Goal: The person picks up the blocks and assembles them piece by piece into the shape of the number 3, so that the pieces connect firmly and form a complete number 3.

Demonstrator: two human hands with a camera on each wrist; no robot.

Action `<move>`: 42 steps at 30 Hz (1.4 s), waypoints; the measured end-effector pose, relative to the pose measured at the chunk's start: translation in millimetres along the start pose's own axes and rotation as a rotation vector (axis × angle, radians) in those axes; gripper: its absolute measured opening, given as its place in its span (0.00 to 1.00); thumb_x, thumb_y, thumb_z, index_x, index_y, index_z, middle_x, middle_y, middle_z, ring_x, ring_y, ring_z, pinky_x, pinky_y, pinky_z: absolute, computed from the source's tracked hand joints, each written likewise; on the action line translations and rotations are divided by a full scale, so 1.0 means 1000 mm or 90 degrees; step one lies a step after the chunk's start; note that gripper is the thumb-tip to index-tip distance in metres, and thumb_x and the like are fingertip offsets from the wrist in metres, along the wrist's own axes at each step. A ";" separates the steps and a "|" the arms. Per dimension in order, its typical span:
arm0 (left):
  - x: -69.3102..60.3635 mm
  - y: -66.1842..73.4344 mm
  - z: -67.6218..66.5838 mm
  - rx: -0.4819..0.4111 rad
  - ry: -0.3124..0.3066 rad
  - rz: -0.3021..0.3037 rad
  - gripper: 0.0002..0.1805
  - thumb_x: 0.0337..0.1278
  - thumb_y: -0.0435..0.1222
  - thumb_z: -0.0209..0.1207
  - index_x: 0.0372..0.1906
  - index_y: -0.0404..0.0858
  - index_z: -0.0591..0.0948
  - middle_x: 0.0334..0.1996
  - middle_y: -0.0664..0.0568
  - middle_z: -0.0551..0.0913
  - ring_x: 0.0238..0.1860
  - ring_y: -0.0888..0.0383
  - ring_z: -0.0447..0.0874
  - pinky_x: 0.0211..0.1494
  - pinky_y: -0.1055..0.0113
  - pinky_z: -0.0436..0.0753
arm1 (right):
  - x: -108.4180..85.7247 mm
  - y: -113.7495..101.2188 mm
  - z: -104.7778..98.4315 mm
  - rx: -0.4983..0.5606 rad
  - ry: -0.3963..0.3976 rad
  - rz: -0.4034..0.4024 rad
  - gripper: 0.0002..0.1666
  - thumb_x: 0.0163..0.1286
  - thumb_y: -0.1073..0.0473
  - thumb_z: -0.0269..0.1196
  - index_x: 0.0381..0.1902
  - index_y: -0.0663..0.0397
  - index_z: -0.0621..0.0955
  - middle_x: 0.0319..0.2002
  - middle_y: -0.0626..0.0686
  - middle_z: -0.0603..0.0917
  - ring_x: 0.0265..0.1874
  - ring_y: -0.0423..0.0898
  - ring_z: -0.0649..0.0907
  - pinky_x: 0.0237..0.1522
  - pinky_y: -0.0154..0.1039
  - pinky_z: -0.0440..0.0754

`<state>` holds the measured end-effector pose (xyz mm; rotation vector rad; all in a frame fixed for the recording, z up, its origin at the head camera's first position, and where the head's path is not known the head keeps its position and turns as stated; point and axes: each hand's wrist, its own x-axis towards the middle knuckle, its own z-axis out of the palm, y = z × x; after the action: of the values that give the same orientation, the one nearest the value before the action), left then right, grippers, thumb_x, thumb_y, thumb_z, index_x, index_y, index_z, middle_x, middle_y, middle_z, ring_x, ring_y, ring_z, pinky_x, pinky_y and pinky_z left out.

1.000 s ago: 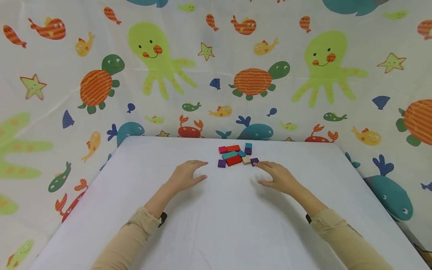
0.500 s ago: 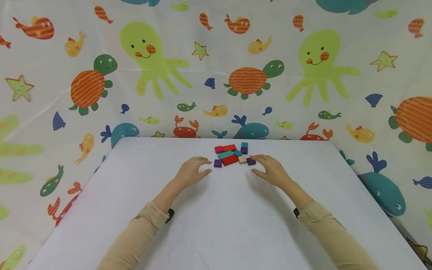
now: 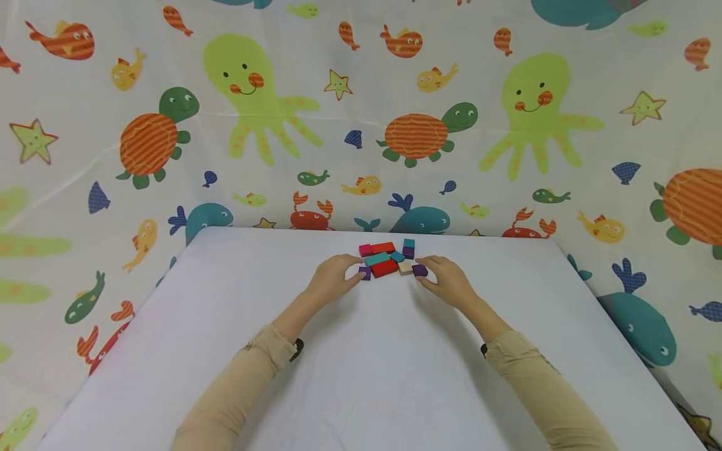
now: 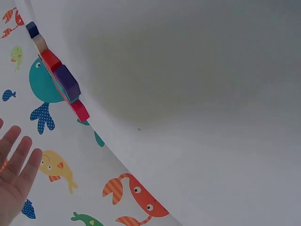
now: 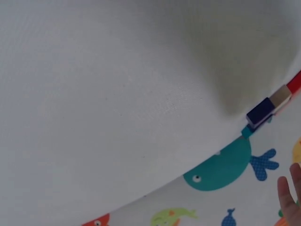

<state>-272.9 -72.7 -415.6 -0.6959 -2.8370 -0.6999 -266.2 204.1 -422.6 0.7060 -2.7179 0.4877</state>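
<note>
Several small coloured blocks lie in a loose group toward the far side of the table. My left hand [image 3: 334,279] is at the group's left, with fingers and thumb spread to either side of a purple block [image 3: 365,273]. Across from it, my right hand [image 3: 449,280] reaches around another purple block [image 3: 420,270] in the same way. Whether either hand touches its block is too small to tell. Straight, parted fingers show in both wrist views. Between the purple blocks lie a red block [image 3: 385,269], a teal block [image 3: 377,259] and a cream block [image 3: 405,268].
Behind these sit a pink block [image 3: 366,250], an orange-red block [image 3: 383,247], a small blue block [image 3: 397,257] and a blue block [image 3: 408,242] against a purple one. A white cloth covers the table [image 3: 372,363]. A sea-animal curtain [image 3: 361,156] hangs behind.
Both hands have moved forward and inward to the purple blocks, the left one travelling farther to the right. The blocks keep their arrangement. The head view has shifted slightly.
</note>
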 end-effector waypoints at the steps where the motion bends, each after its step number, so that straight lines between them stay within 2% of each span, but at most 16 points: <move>1: 0.002 0.000 0.000 0.002 0.003 0.001 0.20 0.58 0.43 0.61 0.55 0.41 0.79 0.53 0.48 0.82 0.57 0.50 0.78 0.60 0.54 0.76 | 0.001 0.000 0.000 0.001 0.002 -0.001 0.24 0.60 0.58 0.67 0.53 0.61 0.79 0.48 0.60 0.83 0.49 0.56 0.81 0.53 0.52 0.78; 5: 0.012 -0.002 0.004 0.004 0.014 -0.011 0.19 0.58 0.42 0.61 0.54 0.41 0.80 0.52 0.48 0.83 0.57 0.50 0.78 0.60 0.54 0.76 | 0.004 -0.002 0.000 0.005 0.015 0.000 0.23 0.61 0.58 0.66 0.53 0.61 0.79 0.48 0.61 0.83 0.49 0.57 0.81 0.52 0.53 0.78; 10: 0.024 -0.007 0.006 0.014 0.045 -0.028 0.15 0.60 0.41 0.60 0.50 0.41 0.83 0.49 0.48 0.84 0.53 0.50 0.80 0.57 0.55 0.78 | 0.011 -0.001 0.001 0.003 0.043 0.006 0.20 0.62 0.59 0.65 0.51 0.61 0.79 0.47 0.60 0.83 0.48 0.57 0.81 0.51 0.52 0.79; 16: 0.036 -0.011 0.009 0.037 0.060 -0.025 0.13 0.60 0.40 0.59 0.46 0.39 0.84 0.45 0.49 0.86 0.48 0.51 0.83 0.54 0.59 0.80 | 0.018 0.002 0.005 0.012 0.080 0.005 0.17 0.62 0.60 0.64 0.48 0.62 0.81 0.45 0.60 0.84 0.47 0.57 0.82 0.51 0.51 0.79; 28: 0.051 -0.023 0.033 0.026 0.075 -0.029 0.09 0.56 0.38 0.63 0.38 0.37 0.86 0.38 0.48 0.87 0.42 0.51 0.83 0.49 0.60 0.81 | 0.027 -0.002 0.016 0.024 0.072 0.051 0.14 0.62 0.61 0.64 0.45 0.63 0.82 0.45 0.61 0.85 0.48 0.57 0.82 0.52 0.51 0.79; 34: 0.062 -0.024 0.042 0.027 0.053 -0.034 0.07 0.57 0.37 0.62 0.35 0.37 0.86 0.36 0.48 0.87 0.41 0.52 0.83 0.48 0.61 0.81 | 0.034 -0.005 0.022 0.032 0.051 0.072 0.13 0.62 0.63 0.64 0.44 0.64 0.83 0.44 0.61 0.85 0.46 0.56 0.82 0.50 0.49 0.80; 38: 0.070 -0.026 0.044 0.024 0.031 -0.036 0.08 0.58 0.35 0.60 0.38 0.36 0.85 0.36 0.49 0.86 0.40 0.52 0.82 0.48 0.62 0.81 | 0.041 -0.008 0.025 0.037 0.042 0.068 0.13 0.62 0.63 0.64 0.43 0.64 0.83 0.43 0.61 0.85 0.45 0.55 0.83 0.49 0.48 0.81; 42: 0.074 -0.027 0.047 0.008 -0.003 -0.055 0.08 0.58 0.35 0.60 0.41 0.37 0.84 0.37 0.48 0.85 0.41 0.52 0.80 0.50 0.61 0.80 | 0.043 -0.008 0.027 0.038 0.038 0.064 0.12 0.61 0.64 0.64 0.42 0.65 0.83 0.39 0.60 0.85 0.40 0.54 0.83 0.45 0.47 0.82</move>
<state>-352.1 -42.2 -450.6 -0.5779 -2.8882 -0.6939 -303.1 169.2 -429.8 0.5616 -2.7031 0.6060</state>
